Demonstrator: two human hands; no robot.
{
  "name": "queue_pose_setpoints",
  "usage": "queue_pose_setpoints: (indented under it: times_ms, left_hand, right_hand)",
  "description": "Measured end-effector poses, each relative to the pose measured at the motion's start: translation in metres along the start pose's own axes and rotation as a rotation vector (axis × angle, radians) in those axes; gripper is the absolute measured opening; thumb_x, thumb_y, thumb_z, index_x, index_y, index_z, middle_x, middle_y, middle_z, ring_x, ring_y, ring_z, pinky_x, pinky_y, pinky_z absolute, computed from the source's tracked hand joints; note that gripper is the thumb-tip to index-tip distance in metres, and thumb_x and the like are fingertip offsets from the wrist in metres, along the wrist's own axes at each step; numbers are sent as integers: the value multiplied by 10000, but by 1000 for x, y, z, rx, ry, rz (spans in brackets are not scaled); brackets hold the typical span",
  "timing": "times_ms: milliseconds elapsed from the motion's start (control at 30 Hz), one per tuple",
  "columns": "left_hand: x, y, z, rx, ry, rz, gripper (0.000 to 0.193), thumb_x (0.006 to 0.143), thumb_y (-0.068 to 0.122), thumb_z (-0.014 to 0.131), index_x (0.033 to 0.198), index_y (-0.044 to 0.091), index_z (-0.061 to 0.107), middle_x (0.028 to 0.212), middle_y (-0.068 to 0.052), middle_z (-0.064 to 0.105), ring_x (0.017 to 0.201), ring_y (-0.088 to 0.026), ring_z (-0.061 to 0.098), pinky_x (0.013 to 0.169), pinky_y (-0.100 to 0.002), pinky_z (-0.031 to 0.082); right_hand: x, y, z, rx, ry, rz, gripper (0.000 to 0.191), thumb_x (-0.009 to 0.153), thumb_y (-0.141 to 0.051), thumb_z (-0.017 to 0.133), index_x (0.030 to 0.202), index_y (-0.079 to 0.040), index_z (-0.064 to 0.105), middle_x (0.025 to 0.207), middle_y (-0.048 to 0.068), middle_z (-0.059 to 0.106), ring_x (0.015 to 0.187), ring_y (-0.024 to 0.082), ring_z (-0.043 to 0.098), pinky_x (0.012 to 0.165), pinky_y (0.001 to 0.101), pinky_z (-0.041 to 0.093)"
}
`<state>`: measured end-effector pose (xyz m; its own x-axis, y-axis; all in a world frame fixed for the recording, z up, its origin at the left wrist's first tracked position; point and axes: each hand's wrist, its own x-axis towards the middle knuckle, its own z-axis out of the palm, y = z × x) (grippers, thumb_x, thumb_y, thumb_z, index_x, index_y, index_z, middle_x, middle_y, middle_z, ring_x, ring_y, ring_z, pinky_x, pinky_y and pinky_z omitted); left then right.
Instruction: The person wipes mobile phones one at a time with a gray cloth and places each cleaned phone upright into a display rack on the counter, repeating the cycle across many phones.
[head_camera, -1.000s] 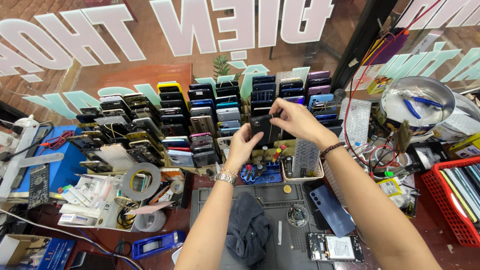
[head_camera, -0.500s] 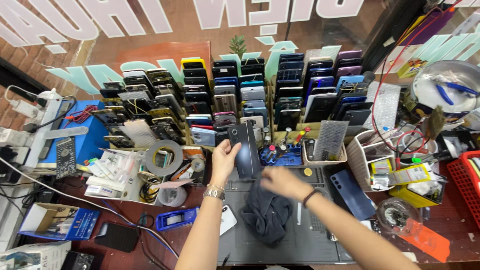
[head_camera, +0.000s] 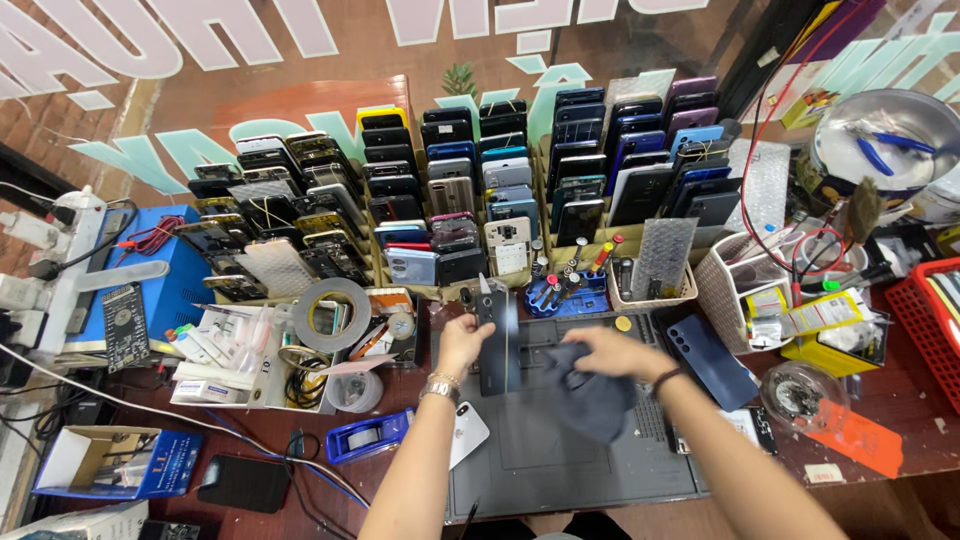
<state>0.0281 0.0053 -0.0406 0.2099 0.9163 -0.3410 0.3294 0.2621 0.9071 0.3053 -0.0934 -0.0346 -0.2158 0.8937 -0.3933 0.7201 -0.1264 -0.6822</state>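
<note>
My left hand (head_camera: 462, 343) grips a dark smartphone (head_camera: 497, 340), holding it upright on its long edge above the grey work mat (head_camera: 540, 455). My right hand (head_camera: 618, 353) is closed on a dark grey cloth (head_camera: 588, 400) that hangs down over the mat just right of the phone. The cloth sits beside the phone; I cannot tell whether it touches it. A watch is on my left wrist and a dark band on my right.
Wooden racks (head_camera: 480, 190) filled with several phones stand behind the mat. A tape roll (head_camera: 332, 313), a blue tape dispenser (head_camera: 368, 436) and a white phone (head_camera: 466, 433) lie to the left. A dark blue phone (head_camera: 712, 360), a woven basket (head_camera: 735, 285) and a red basket (head_camera: 932, 310) are on the right.
The phone came down from in front of the racks to the mat. My right hand let go of it, dropped and took hold of the cloth, lifting it beside the phone.
</note>
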Motion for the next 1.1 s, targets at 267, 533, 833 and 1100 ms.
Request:
queue_pose_setpoints:
  times_ms: [267,533,833,1100]
  left_hand:
    - [-7,-15,43,-114,-25,-365,221,822,150,788,988,12,738,880,-100,759,723,-198,742,562,-357,612]
    - [-14,-25,31,586,236,-23,519,663,260,883,1052,-5,664,1013,-240,712,1004,-417,684,884,-497,549]
    - [25,32,24,458,198,266,255,886,308,719,930,65,780,901,-146,763,889,-341,728,808,-460,567]
    - [68,90,73,249,213,519,273,908,210,697,1109,28,733,985,-169,767,927,-305,754,830,-386,584]
  right_hand:
    - [-16,8,2,-89,140,109,509,766,-225,747,1252,-114,640,1162,142,733,1116,293,699,965,374,546]
    - [-25,-37,71,-551,-2,369,885,753,-433,858,1473,-148,429,1479,200,403,1282,414,506,1004,468,506]
    - [29,-29,-79,-230,464,219,408,925,-458,641,891,-82,795,801,188,764,808,367,757,842,443,593]
    - [70,-44,-144,-163,719,-138,296,870,-73,688,1162,-27,674,1152,158,683,1038,352,656,896,437,527]
